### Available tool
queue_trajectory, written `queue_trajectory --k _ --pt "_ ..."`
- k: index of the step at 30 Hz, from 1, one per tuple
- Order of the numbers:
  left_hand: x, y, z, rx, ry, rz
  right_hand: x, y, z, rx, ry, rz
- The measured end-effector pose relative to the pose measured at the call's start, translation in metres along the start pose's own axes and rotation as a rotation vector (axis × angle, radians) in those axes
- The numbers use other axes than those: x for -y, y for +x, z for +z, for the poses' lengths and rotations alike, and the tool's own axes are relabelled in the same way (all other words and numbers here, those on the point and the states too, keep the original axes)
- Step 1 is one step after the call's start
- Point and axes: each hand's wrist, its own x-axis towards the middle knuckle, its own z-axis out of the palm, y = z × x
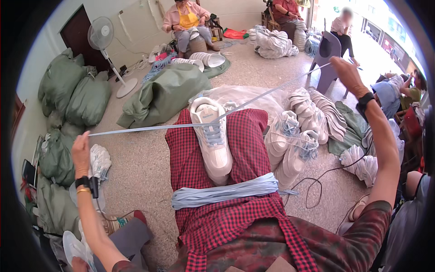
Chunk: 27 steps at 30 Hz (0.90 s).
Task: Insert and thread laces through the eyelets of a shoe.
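Between my knees, on a red and black checked apron (pixel 226 222), stands a white sneaker (pixel 215 156) with its toe toward me. A light blue shoelace (pixel 154 129) runs from its upper eyelets and is stretched taut to both sides; the lower rows are laced. My left hand (pixel 81 152) is closed on one end of the lace, out to the left. Raised far to the right, my right hand (pixel 348 77) grips the other end. A bundle of light blue laces (pixel 226 192) lies across my lap.
Stacked white sneakers (pixel 290 149) stand right of my knees, by a black cable (pixel 312 180). Green sacks (pixel 170 90) lie ahead and at left, near a white fan (pixel 102 36). Seated people work at the back; a grey chair (pixel 327 59) stands right.
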Motion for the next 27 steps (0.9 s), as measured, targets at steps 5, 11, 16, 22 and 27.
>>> queue_trajectory --k 5,11,16,22,27 --pt "0.018 -0.005 -0.057 -0.208 0.210 0.041 -0.034 -0.012 -0.048 -0.146 -0.029 0.299" --pt "-0.064 -0.037 -0.050 -0.849 0.135 -0.328 0.100 -0.015 -0.051 -0.804 0.271 0.470" --pt "-0.167 -0.008 0.048 -0.557 -0.773 -0.462 0.246 -0.006 0.015 -0.235 1.416 0.557" --pt "-0.286 0.016 0.112 -0.154 -1.472 -0.445 0.323 0.040 0.069 0.070 1.739 0.357" --pt "-0.323 0.015 0.142 0.033 -1.617 -0.524 0.326 0.042 0.087 0.206 1.706 0.277"
